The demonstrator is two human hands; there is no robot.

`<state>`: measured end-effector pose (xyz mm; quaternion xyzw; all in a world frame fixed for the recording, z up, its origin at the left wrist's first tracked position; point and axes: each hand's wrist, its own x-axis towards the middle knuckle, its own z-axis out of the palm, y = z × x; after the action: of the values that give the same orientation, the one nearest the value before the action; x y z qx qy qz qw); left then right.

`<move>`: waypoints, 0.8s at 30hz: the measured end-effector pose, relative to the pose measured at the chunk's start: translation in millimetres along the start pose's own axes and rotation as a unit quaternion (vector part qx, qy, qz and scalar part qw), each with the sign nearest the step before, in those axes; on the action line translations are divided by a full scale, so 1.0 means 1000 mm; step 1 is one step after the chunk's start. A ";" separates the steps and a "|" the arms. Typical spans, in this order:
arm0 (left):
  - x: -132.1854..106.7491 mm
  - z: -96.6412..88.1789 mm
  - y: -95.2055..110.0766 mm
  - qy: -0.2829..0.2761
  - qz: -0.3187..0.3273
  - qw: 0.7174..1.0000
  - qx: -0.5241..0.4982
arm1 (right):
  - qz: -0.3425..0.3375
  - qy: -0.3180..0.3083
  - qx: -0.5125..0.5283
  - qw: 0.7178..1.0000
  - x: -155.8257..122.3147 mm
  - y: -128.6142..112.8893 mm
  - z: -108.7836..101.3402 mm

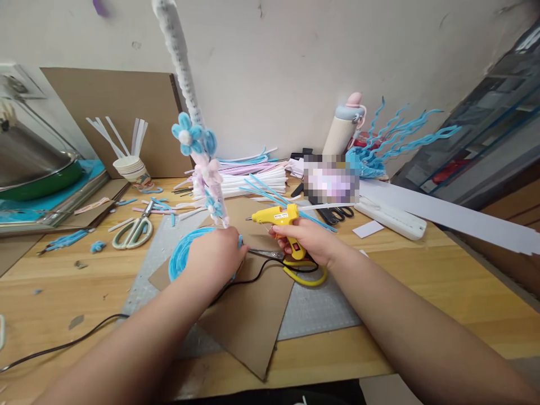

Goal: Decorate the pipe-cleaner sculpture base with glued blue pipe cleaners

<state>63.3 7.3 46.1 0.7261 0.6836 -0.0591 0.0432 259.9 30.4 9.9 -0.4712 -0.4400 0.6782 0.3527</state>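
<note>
Well left of the left hand, a paper cup (131,169) of pale strips stands beyond a pair of green-handled scissors (134,233). Nearer that hand is a blue fuzzy coil (179,256), partly hidden beneath it. The left hand (217,253) is curled, its fingertips hidden, so what it pinches I cannot tell; a flowered white stalk (182,67) rises just beyond it. The right hand (310,239) is wrapped around a yellow glue gun (276,216), nozzle toward the left hand. Yellow-handled scissors (321,279) lie below the right hand, a bottle (338,134) beyond it
</note>
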 end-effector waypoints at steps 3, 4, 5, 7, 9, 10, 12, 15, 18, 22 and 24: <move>0.005 0.009 0.011 -0.017 0.011 1.000 0.011 | -0.002 -0.002 -0.009 1.000 0.000 -0.001 0.000; 0.005 0.009 0.013 -0.017 0.014 1.000 0.010 | -0.003 -0.002 -0.010 1.000 0.000 0.000 -0.001; 0.004 0.008 0.015 -0.016 0.019 1.000 0.004 | -0.003 0.000 -0.011 1.000 0.000 0.000 -0.002; -0.002 0.000 0.013 -0.029 0.046 0.997 -0.055 | -0.008 0.006 -0.017 1.000 0.001 0.000 -0.003; -0.011 -0.013 0.000 -0.080 0.097 0.970 -0.207 | -0.016 0.011 -0.035 0.999 0.001 0.001 -0.004; -0.015 -0.019 -0.010 -0.130 0.132 0.936 -0.299 | -0.020 0.010 -0.050 0.999 0.000 0.000 -0.003; -0.019 -0.029 -0.037 -0.180 0.150 0.877 -0.420 | -0.021 -0.001 -0.092 0.996 -0.002 -0.001 -0.002; -0.014 -0.025 -0.075 -0.187 0.099 0.844 -0.493 | -0.014 -0.002 -0.168 0.986 -0.005 -0.002 0.005; -0.004 -0.005 -0.093 -0.161 0.053 0.838 -0.519 | -0.013 0.018 -0.216 0.976 -0.005 0.000 0.012; 0.003 0.018 -0.087 -0.100 0.057 0.846 -0.521 | -0.042 0.029 -0.272 0.961 0.000 0.006 0.017; 0.004 0.023 -0.081 -0.078 0.073 0.859 -0.501 | -0.043 0.042 -0.310 0.949 0.001 0.008 0.019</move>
<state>-18.2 12.6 24.6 0.6472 0.5607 0.2376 0.4585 241.1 23.8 5.3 -0.5661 -0.6328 0.4725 0.2363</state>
